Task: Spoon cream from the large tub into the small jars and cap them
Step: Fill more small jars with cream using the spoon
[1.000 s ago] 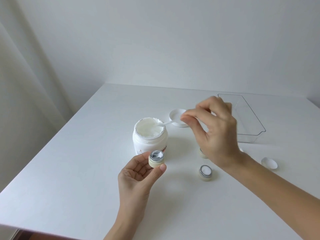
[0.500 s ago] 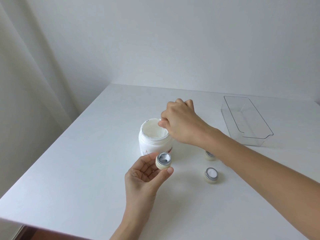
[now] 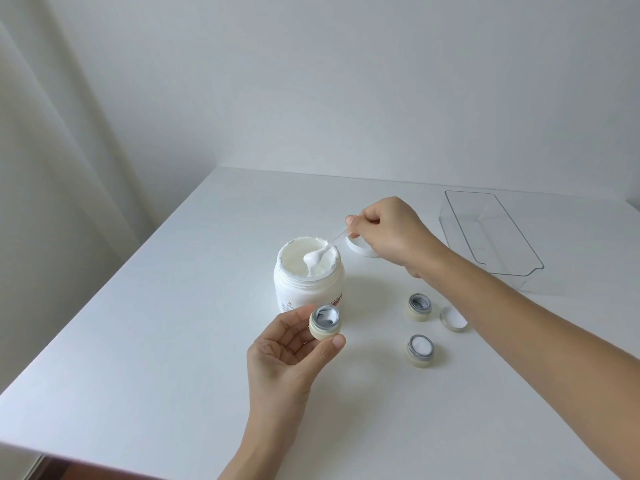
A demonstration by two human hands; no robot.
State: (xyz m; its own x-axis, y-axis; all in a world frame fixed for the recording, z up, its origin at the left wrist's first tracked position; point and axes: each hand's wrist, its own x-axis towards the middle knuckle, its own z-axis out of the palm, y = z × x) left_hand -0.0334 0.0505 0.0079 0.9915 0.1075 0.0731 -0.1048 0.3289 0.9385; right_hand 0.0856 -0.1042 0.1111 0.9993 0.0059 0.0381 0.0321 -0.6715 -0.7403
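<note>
My hands over the cream tub, spoon loaded, one small jar held up.

At centre frame my right hand [image 3: 391, 230] pinches the handle of a clear spoon [image 3: 323, 252] between thumb and fingers; its bowl, heaped with white cream, sits in the open mouth of the large tub [image 3: 308, 271], which stands on the white table [image 3: 138, 341]; just below it my left hand [image 3: 287, 351] grips a partly filled small jar [image 3: 325, 322] between thumb and curled fingers, mouth upward, clear of the table; right of centre stand two more uncapped jars, the upper one [image 3: 419, 307] and the lower one [image 3: 420, 350], which holds cream; a small cap [image 3: 453, 318] lies beside the upper one; the tub's lid [image 3: 358, 247] lies partly hidden behind my right hand; a clear tray [image 3: 491, 233] sits at upper right.
</note>
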